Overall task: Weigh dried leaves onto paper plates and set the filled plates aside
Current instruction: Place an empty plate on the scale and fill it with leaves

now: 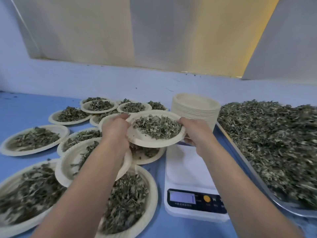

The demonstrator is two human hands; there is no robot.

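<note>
The left grip (116,129) and right grip (193,133) curl round opposite rims of a paper plate (142,142) heaped with dried leaves (157,126), held in the air just beyond the scale (188,169), toward its left. Left of the scale, filled plates (34,140) overlap across the blue desk (25,109). Behind the scale stands a stack of empty plates (195,109); right of it, a metal tray (240,157) holds loose leaves (271,143).

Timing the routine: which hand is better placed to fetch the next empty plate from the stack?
Likely the right hand: it holds the filled plate right beside the stack; the left hand is farther.
</note>
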